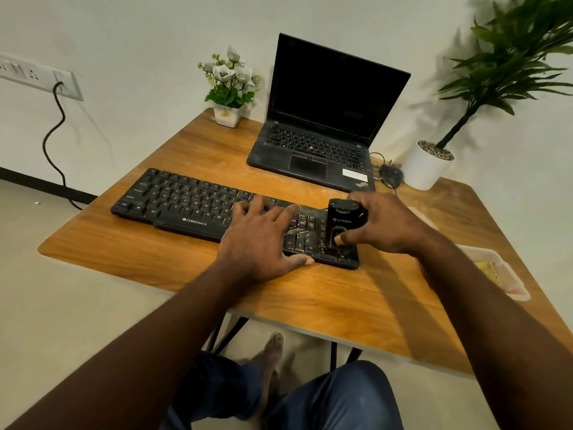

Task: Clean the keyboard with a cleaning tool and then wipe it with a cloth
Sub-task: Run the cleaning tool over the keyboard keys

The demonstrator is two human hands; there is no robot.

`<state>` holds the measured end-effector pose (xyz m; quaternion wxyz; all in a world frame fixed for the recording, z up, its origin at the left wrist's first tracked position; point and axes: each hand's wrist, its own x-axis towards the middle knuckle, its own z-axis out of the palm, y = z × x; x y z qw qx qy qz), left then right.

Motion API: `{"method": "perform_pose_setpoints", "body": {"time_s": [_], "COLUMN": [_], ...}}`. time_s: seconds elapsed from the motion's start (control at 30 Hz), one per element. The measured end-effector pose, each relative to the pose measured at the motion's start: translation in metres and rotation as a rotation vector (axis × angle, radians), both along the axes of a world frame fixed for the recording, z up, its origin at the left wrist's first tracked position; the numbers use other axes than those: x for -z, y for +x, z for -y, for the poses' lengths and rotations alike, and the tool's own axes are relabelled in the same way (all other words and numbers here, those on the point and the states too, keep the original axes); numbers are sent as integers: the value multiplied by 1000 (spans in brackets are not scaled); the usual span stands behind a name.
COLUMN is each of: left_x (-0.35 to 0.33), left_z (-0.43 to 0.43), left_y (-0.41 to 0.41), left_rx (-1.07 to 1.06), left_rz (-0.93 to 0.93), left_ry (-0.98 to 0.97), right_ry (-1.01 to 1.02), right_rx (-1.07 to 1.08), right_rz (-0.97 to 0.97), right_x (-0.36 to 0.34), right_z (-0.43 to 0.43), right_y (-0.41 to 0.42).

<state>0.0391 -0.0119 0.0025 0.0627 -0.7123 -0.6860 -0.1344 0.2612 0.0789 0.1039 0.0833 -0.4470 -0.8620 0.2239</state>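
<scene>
Right hand (381, 226) grips cleaning tool (341, 223) on keyboard (186, 206).

Left grip (263, 240) splayed; right grip (387, 225) curled.

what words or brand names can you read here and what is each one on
"ZEBRONICS": front edge of the flat black plastic keyboard.
White brand mark on the small black handheld cleaning tool: too blurred to read.
Corner logo and white sticker on the open black laptop: unreadable.
Key legends: too small.

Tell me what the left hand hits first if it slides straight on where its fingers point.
Probably the laptop, its front edge, beyond the keyboard the left hand rests on; depth is unclear.
</scene>
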Motion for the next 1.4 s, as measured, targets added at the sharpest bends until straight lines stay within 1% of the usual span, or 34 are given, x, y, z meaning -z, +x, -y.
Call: {"method": "perform_pose_setpoints", "body": {"time_s": [0.07,0.17,0.23,0.33,0.47,0.57,0.63,0.8,0.9,0.97,1.03,1.07,1.2,1.3,1.37,1.4], "left_x": [0,1,1,1,2,2,2,1,2,2,1,1,0,1,1,1], "left_z": [0,1,1,0,1,2,1,1,1,1,2,2,2,1,1,1], "left_y": [0,0,0,0,-1,0,0,0,0,0,0,0,0,0,1,1], "left_rx": [2,4,1,3,12,9,9,9,11,10,7,7,4,4,7,8], "left_rz": [-1,2,4,3,16,12,11,12,10,10,9,10,9,9,12,13], "left_ry": [0,11,15,16,22,37,40,31,35,39,34,33,23,25,26,27], "right_ry": [-5,102,63,-12,121,151,194,306,306,289,297,297,320,340,297,298], "right_rx": [-14,104,81,-26,1,-85,-86,42,68,6,-59,-56,45,23,-49,-91], "right_rz": [-21,-121,-93,-19,-117,-104,-69,-79,-172,-196,-142,-102,-8,-61,-97,-81], "right_x": [-5,3,8,-1,1,18,23,26,35,41,42,39,26,24,29,31], "right_z": [-1,-1,3,11,21,31,33,34,41,50,52,50,37,43,52,55], "right_y": [2,-3,-1,7,-9,-14,6,65,50,28,15,17,47,38,17,10]}}
